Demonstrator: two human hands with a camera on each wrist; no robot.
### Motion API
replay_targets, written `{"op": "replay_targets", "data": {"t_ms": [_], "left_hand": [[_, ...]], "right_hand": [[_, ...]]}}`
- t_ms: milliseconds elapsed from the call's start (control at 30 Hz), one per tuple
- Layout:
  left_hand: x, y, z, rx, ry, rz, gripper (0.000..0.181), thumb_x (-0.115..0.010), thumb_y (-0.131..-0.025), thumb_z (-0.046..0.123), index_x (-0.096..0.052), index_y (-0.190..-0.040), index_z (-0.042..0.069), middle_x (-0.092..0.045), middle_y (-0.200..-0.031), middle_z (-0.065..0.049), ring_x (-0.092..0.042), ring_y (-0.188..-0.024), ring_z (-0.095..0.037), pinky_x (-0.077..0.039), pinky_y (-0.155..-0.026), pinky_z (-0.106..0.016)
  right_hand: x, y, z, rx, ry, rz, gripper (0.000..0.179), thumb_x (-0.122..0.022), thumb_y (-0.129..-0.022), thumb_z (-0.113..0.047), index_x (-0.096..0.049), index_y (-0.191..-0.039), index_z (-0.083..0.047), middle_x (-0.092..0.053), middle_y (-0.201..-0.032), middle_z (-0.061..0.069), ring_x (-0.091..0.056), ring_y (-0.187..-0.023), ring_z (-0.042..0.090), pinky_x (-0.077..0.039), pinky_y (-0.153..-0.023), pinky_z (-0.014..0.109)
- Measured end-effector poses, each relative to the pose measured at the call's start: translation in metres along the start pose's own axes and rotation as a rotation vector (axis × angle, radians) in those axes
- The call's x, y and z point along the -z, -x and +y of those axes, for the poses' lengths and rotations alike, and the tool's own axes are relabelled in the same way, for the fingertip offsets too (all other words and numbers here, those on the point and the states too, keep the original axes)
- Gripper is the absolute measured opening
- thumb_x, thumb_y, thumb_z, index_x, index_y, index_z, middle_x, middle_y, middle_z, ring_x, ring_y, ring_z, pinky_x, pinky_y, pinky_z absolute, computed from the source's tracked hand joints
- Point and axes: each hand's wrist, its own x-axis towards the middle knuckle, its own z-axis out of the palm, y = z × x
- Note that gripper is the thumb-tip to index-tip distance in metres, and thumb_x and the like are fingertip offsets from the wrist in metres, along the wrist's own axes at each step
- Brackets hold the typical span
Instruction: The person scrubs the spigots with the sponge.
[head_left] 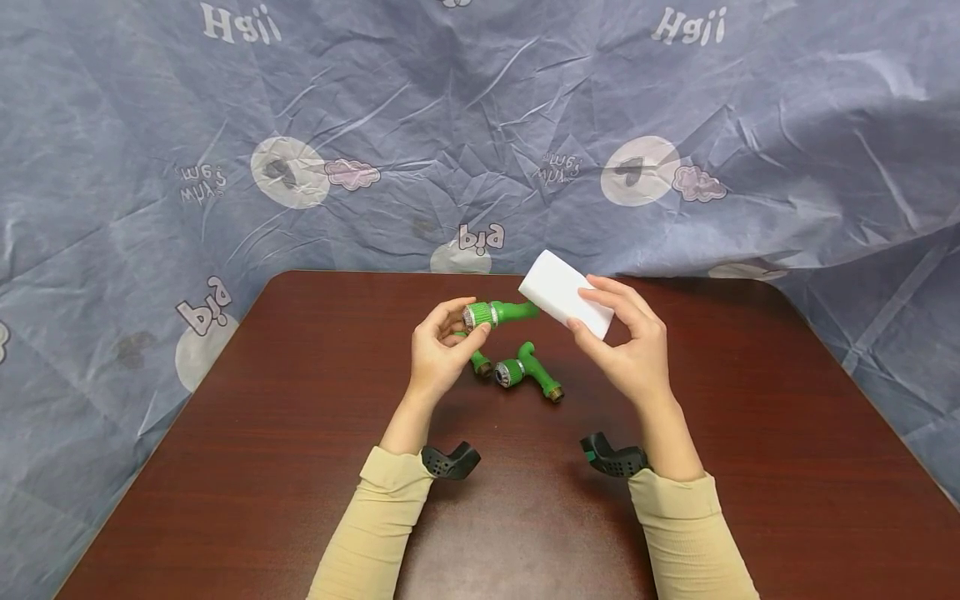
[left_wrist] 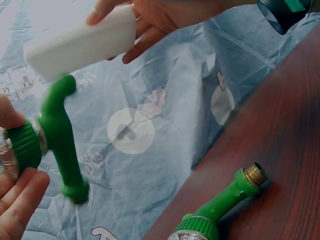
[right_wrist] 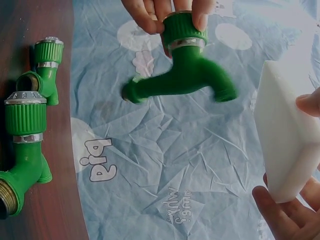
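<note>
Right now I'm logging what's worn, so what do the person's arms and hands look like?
The left sleeve and right sleeve are pale yellow; the left hand and right hand are bare. The left wrist mount and right wrist mount are black and curved, with small holes; the right one has a green patch.
</note>
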Motion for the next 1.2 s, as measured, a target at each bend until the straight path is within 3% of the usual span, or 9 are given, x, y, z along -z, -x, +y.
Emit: {"op": "replay_targets", "data": {"t_ms": [200, 333, 500, 633, 767, 1000, 1200], "left_hand": [[-0.003, 0.000, -0.001, 0.020, 0.047, 0.057, 0.035, -0.072, -0.074, -0.009, -0.060, -0.107, -0.015, -0.064, -0.090, -0.028, -0.061, -0.069, -0.016, -0.051, -0.059, -0.020], [-0.006, 0.000, 0.000, 0.065, 0.119, 0.086, 0.035, -0.074, -0.072, -0.011, -0.060, -0.104, -0.015, -0.064, -0.091, -0.020, -0.062, -0.063, -0.011, -0.046, -0.051, -0.017], [-0.009, 0.000, -0.011, 0.076, 0.226, 0.070, 0.038, -0.072, -0.072, -0.013, -0.057, -0.107, -0.016, -0.059, -0.092, -0.006, -0.063, -0.060, -0.009, -0.047, -0.050, -0.019], [-0.011, 0.000, -0.025, 0.080, 0.262, 0.059, 0.040, -0.073, -0.070, -0.016, -0.057, -0.108, -0.013, -0.057, -0.090, -0.005, -0.062, -0.059, -0.010, -0.046, -0.049, -0.019], [-0.013, 0.001, -0.029, 0.090, 0.263, 0.045, 0.044, -0.071, -0.068, -0.018, -0.057, -0.108, -0.009, -0.058, -0.088, -0.006, -0.063, -0.064, -0.010, -0.048, -0.052, -0.019], [-0.014, 0.002, -0.029, 0.084, 0.289, 0.037, 0.045, -0.069, -0.067, -0.019, -0.053, -0.108, -0.010, -0.059, -0.095, -0.009, -0.066, -0.069, -0.013, -0.052, -0.057, -0.021], [-0.015, 0.002, -0.030, 0.076, 0.282, 0.063, 0.042, -0.067, -0.068, -0.020, -0.054, -0.106, -0.012, -0.062, -0.093, -0.008, -0.066, -0.068, -0.013, -0.052, -0.056, -0.021]], "right_hand": [[-0.002, 0.004, 0.016, 0.010, 0.025, -0.005, 0.032, -0.076, -0.064, 0.011, -0.069, -0.094, 0.008, -0.064, -0.108, 0.024, -0.058, -0.099, 0.037, -0.041, -0.084, 0.017], [-0.006, 0.009, 0.035, 0.010, 0.083, -0.015, 0.036, -0.081, -0.063, 0.004, -0.072, -0.097, -0.001, -0.065, -0.111, 0.014, -0.058, -0.103, 0.029, -0.041, -0.085, 0.018], [-0.011, 0.013, 0.043, 0.053, 0.171, -0.050, 0.039, -0.085, -0.063, -0.007, -0.072, -0.100, -0.006, -0.064, -0.114, 0.010, -0.057, -0.106, 0.025, -0.042, -0.085, 0.024], [-0.016, 0.015, 0.044, 0.112, 0.230, -0.068, 0.041, -0.086, -0.063, -0.012, -0.071, -0.101, -0.005, -0.063, -0.116, 0.011, -0.056, -0.107, 0.026, -0.044, -0.085, 0.033], [-0.022, 0.017, 0.043, 0.155, 0.262, -0.072, 0.042, -0.086, -0.063, -0.015, -0.071, -0.101, -0.005, -0.062, -0.118, 0.011, -0.055, -0.105, 0.028, -0.044, -0.082, 0.040], [-0.029, 0.020, 0.040, 0.167, 0.238, -0.093, 0.039, -0.083, -0.066, -0.017, -0.071, -0.101, -0.006, -0.063, -0.116, 0.010, -0.056, -0.104, 0.027, -0.045, -0.080, 0.037], [-0.033, 0.023, 0.036, 0.136, 0.169, -0.189, 0.034, -0.078, -0.070, -0.019, -0.071, -0.101, -0.007, -0.063, -0.115, 0.008, -0.057, -0.105, 0.024, -0.047, -0.083, 0.034]]}}
